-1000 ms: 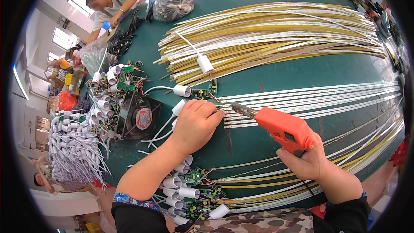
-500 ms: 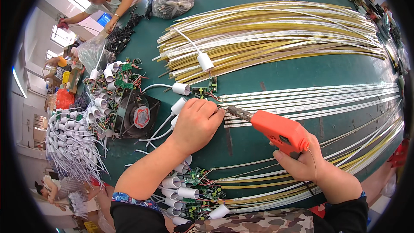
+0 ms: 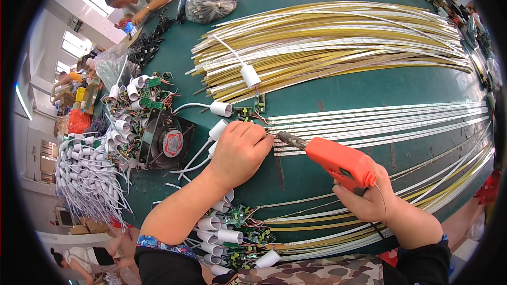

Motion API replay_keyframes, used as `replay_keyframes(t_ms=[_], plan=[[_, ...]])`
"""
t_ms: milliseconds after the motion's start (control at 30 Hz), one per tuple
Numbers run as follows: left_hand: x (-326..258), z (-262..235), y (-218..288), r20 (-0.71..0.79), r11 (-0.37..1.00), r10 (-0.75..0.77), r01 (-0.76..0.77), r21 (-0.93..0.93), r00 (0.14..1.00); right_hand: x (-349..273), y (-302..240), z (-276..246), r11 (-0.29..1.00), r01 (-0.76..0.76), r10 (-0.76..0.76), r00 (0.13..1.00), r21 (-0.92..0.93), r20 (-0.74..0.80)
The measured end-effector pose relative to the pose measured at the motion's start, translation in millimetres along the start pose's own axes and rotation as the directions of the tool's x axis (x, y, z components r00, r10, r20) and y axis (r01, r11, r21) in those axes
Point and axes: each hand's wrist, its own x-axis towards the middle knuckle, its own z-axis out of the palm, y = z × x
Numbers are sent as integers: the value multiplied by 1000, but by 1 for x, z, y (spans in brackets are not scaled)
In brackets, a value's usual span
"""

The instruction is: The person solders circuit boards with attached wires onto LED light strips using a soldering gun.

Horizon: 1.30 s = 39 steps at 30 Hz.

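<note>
While the left hand point(image 3: 240, 150) presses its closed fingers on the strip end point(image 3: 280, 142) just beside the tip, the right hand point(image 3: 369, 200), fingers clamped on the orange soldering gun point(image 3: 338, 161), should hold steady.

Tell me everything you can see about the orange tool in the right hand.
The orange tool is pistol-shaped, like a soldering gun, with a smooth plastic-looking body and a dark metal barrel. It lies nearly level above the green table, barrel pointing left. Its tip sits at the ends of the white strips, right beside the left hand. The right hand grips its handle from below. A thin dark cord trails from the handle toward the person.
</note>
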Motion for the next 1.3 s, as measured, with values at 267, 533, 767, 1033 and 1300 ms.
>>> replay_keyframes(t_ms=[267,533,767,1033,1300], plan=[[-1,-1,0,-9,1000,-1,1,-13,1000,-3,3,-3,998,1,0,1000,59,-13],[-2,0,-1,11,1000,5,-5,-7,1000,-2,-1,-1,991,-27,38,996,128,-83],[-2,-2,-1,16,1000,4,-4,6,1000,-4,-1,-4,996,-40,45,997,74,-69],[-1,-1,-1,35,1000,10,-10,16,999,-5,4,-4,998,2,5,994,66,-112],[-1,-3,0,25,1000,18,-18,13,1000,-6,3,-6,998,27,-20,993,61,-117]])
